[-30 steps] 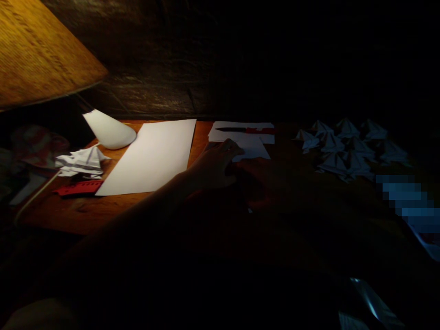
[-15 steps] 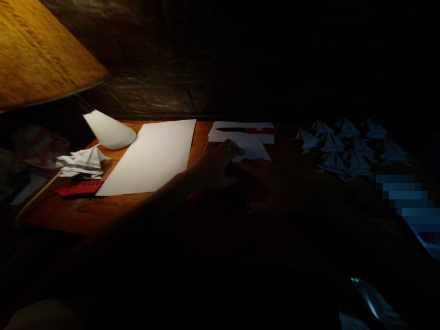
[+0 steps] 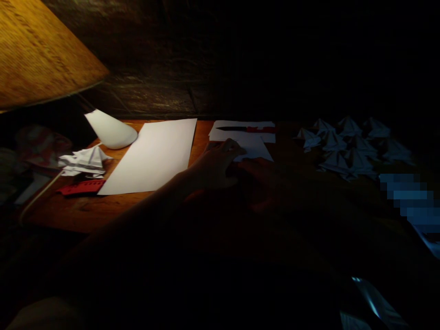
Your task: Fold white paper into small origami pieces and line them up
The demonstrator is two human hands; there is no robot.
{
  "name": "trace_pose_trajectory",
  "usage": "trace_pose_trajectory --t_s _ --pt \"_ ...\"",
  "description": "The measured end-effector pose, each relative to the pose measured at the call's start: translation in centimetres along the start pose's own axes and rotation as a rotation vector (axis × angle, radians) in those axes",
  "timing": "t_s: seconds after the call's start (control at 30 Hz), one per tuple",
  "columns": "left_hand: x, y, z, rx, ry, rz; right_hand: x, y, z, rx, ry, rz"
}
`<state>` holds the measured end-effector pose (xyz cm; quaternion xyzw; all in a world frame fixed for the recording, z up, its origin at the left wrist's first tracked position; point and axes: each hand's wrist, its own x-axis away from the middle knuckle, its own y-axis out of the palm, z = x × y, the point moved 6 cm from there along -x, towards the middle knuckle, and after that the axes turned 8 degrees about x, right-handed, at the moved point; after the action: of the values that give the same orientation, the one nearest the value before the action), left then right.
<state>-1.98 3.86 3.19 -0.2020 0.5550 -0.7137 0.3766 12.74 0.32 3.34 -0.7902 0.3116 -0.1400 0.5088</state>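
A sheet of white paper [image 3: 256, 147] lies on the wooden table under both hands. Bent fingers of my left hand [image 3: 222, 160] press on its left side and hold it. At its near edge, my right hand [image 3: 261, 181] is closed on the paper, mostly in deep shadow. The paper's near part is hidden by the hands and the dark. Just beyond lies a small stack of white paper [image 3: 220, 135], with a knife [image 3: 259, 130] with a red handle and dark blade on top.
Left of my hands is a large white sheet [image 3: 154, 158], beside a white lamp base [image 3: 112, 130] and a red knife-like handle [image 3: 80, 188]. A folded paper figure [image 3: 85, 161] sits near the cord. Several similar paper figures [image 3: 347, 146] stand at right. A lampshade [image 3: 44, 55] overhangs the left.
The view has shifted very slightly. Both hands stay at the same paper, with the right hand moved only a little.
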Motion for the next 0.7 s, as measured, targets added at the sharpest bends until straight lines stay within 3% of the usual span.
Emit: trace_pose_trajectory --t_s 0.27,0.43,0.7 --pt "0.2 0.4 0.4 0.019 0.023 -0.035 -0.1 0.3 0.0 0.016 -0.021 -0.002" --pt "0.2 0.7 0.5 0.087 0.049 0.031 0.2 -0.3 -0.5 0.024 -0.009 -0.016" --pt "0.4 0.9 2.5 0.264 0.105 -0.03 -0.3 -0.8 0.1 -0.034 0.0 -0.028"
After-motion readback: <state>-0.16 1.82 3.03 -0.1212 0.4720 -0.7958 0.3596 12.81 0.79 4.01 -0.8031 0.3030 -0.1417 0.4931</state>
